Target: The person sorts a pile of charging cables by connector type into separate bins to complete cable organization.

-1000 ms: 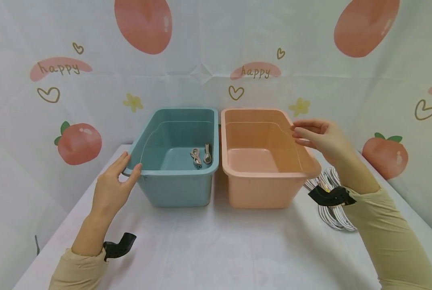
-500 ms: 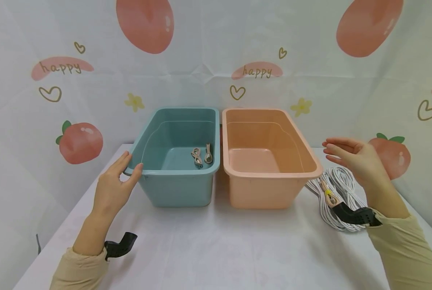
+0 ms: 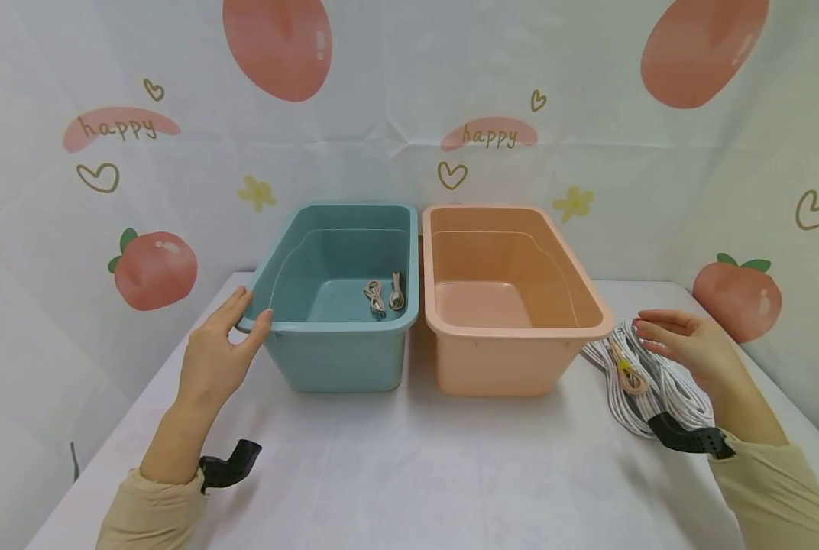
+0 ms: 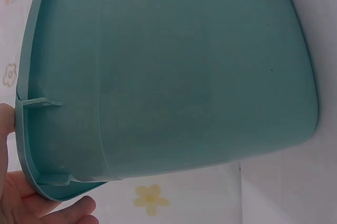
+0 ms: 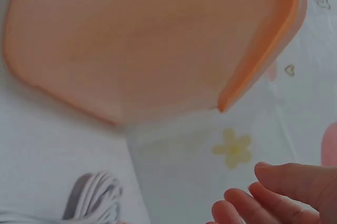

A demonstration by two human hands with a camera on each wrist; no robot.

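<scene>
At the near left corner of a teal plastic bin (image 3: 341,359), my left hand (image 3: 213,359) holds the rim, thumb on the front side and fingers round the left side. The left wrist view shows the fingertips (image 4: 79,211) by the rim's underside. Two small tied cables (image 3: 385,295) lie inside this bin. My right hand (image 3: 698,351), holding nothing, hovers over the far part of a pile of coiled white cables (image 3: 678,393), its fingers loosely bent. A beige cable with a yellow tie (image 3: 629,376) lies on the pile's left side.
Right beside the teal bin stands a peach plastic bin (image 3: 492,363), between it and the cable pile. Both bins rest on a white-covered table (image 3: 409,473). A printed cloth (image 3: 354,153) hangs behind.
My right hand has moved from the peach bin's right rim out to the right and down over the cable pile. My left hand stays at the teal bin's corner.
</scene>
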